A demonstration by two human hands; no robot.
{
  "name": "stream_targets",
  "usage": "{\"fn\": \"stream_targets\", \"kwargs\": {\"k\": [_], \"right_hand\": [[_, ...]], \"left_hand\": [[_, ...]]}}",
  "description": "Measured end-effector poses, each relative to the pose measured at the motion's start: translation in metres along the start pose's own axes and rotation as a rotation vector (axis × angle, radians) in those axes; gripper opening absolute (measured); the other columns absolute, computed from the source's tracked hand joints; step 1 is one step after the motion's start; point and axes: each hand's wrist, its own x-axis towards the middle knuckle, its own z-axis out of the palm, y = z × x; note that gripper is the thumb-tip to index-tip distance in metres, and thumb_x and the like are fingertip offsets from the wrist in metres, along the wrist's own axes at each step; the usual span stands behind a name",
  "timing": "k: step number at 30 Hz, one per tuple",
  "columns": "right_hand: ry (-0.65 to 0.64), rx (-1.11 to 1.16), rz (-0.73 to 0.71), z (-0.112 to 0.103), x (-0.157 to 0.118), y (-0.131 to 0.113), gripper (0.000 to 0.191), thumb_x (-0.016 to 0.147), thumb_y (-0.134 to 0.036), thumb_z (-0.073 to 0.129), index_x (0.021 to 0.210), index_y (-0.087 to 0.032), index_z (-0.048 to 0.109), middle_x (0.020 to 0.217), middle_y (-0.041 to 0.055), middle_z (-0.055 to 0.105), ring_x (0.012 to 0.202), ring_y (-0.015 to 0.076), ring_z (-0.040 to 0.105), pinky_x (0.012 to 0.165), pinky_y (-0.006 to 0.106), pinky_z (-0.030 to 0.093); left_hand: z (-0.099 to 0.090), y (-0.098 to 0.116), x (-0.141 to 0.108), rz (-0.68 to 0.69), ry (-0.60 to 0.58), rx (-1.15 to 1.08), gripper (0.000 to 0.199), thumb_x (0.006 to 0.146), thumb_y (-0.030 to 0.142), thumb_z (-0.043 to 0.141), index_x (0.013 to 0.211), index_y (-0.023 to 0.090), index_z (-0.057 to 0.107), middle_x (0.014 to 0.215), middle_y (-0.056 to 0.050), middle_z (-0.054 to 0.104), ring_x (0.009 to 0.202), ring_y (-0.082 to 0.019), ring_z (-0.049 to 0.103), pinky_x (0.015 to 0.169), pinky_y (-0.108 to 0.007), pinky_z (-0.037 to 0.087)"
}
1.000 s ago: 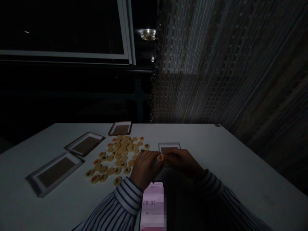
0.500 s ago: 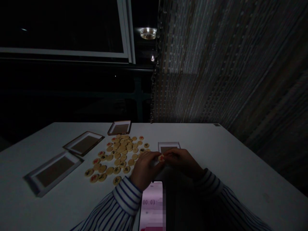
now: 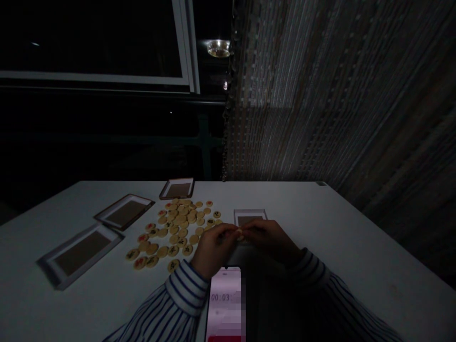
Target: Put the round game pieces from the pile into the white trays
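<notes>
Both hands meet over the white table [image 3: 306, 228], pinching one round wooden Chinese chess piece [image 3: 241, 236] between their fingertips. My left hand [image 3: 213, 248] has thumb and index closed on its left side; the fingers of my right hand [image 3: 272, 240] press its right side. Fingers cover much of the piece, and its character cannot be read now. Just behind the hands stands a shallow box [image 3: 250, 211], partly hidden by my right hand. Left of my left hand spreads a loose heap of Chinese chess pieces [image 3: 181, 219], some face down, others showing red or black characters.
Three shallow open trays lie further left: a pale one [image 3: 60, 280], a brown-rimmed one [image 3: 100, 219] and a small one [image 3: 177, 198] at the back. A phone [image 3: 225, 308] with a timer on its screen lies below my left wrist. A bead curtain [image 3: 302, 95] hangs behind the table.
The held piece has been turned between my fingertips; its red character, visible before, no longer shows clearly. My hands have barely shifted, and the heap looks the same.
</notes>
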Motion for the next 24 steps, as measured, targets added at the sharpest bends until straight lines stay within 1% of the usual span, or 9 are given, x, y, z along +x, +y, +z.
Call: {"fn": "stream_targets", "kwargs": {"k": [3, 6, 11, 14, 18, 21, 24], "right_hand": [[0.016, -0.015, -0.004, -0.0007, -0.0003, -0.0014, 0.019, 0.076, -0.032, 0.055, 0.083, -0.017, 0.065, 0.080, 0.0034, 0.067, 0.072, 0.0138, 0.061, 0.066, 0.026, 0.049], [0.021, 0.005, 0.029, -0.0010, -0.0007, -0.0029, 0.022, 0.076, -0.035, 0.055, 0.081, -0.017, 0.065, 0.078, 0.0033, 0.067, 0.071, 0.0138, 0.061, 0.064, 0.025, 0.049], [0.056, 0.041, 0.054, 0.0000, -0.0019, -0.0038, 0.024, 0.074, -0.037, 0.055, 0.081, -0.017, 0.064, 0.075, 0.0030, 0.067, 0.069, 0.0138, 0.062, 0.062, 0.025, 0.050], [0.040, 0.018, 0.037, 0.0003, -0.0027, -0.0040, 0.023, 0.075, -0.036, 0.054, 0.085, -0.017, 0.063, 0.077, 0.0032, 0.066, 0.069, 0.0134, 0.062, 0.061, 0.024, 0.049], [0.010, -0.061, -0.026, 0.0006, -0.0029, -0.0040, 0.028, 0.077, -0.035, 0.052, 0.097, -0.016, 0.059, 0.082, 0.0047, 0.065, 0.071, 0.0129, 0.060, 0.061, 0.023, 0.048], [0.009, -0.218, -0.120, 0.0010, -0.0021, -0.0037, 0.028, 0.076, -0.034, 0.053, 0.098, -0.017, 0.059, 0.084, 0.0047, 0.064, 0.071, 0.0131, 0.059, 0.063, 0.025, 0.047], [0.017, -0.330, -0.204, 0.0015, -0.0010, -0.0031, 0.028, 0.074, -0.031, 0.056, 0.099, -0.018, 0.059, 0.088, 0.0050, 0.064, 0.076, 0.0143, 0.058, 0.068, 0.027, 0.046]], "left_hand": [[0.0003, 0.0009, 0.0009, -0.016, 0.013, -0.040, 0.019, 0.076, 0.031, 0.053, 0.083, 0.017, 0.064, 0.079, -0.003, 0.067, 0.075, -0.014, 0.060, 0.068, -0.025, 0.048], [0.0004, 0.0016, 0.0014, -0.055, 0.048, -0.058, 0.020, 0.074, 0.030, 0.054, 0.085, 0.016, 0.064, 0.080, -0.003, 0.067, 0.073, -0.014, 0.060, 0.065, -0.024, 0.048], [0.0005, 0.0026, 0.0012, -0.082, 0.027, -0.110, 0.020, 0.073, 0.030, 0.054, 0.080, 0.016, 0.065, 0.074, -0.003, 0.068, 0.068, -0.014, 0.061, 0.060, -0.024, 0.049], [0.0011, 0.0038, 0.0012, -0.105, 0.040, -0.131, 0.019, 0.072, 0.030, 0.055, 0.078, 0.015, 0.065, 0.071, -0.003, 0.068, 0.066, -0.014, 0.061, 0.059, -0.024, 0.049], [0.0014, 0.0049, 0.0018, -0.139, 0.066, -0.127, 0.020, 0.071, 0.030, 0.055, 0.079, 0.014, 0.066, 0.072, -0.004, 0.068, 0.069, -0.016, 0.061, 0.060, -0.025, 0.049], [0.0010, 0.0043, 0.0022, -0.141, 0.061, -0.123, 0.021, 0.072, 0.030, 0.055, 0.080, 0.014, 0.066, 0.075, -0.005, 0.068, 0.072, -0.016, 0.061, 0.062, -0.025, 0.049], [0.0010, 0.0039, 0.0022, -0.144, 0.076, -0.129, 0.020, 0.071, 0.029, 0.056, 0.079, 0.014, 0.066, 0.074, -0.004, 0.068, 0.070, -0.015, 0.061, 0.061, -0.025, 0.049]]}}
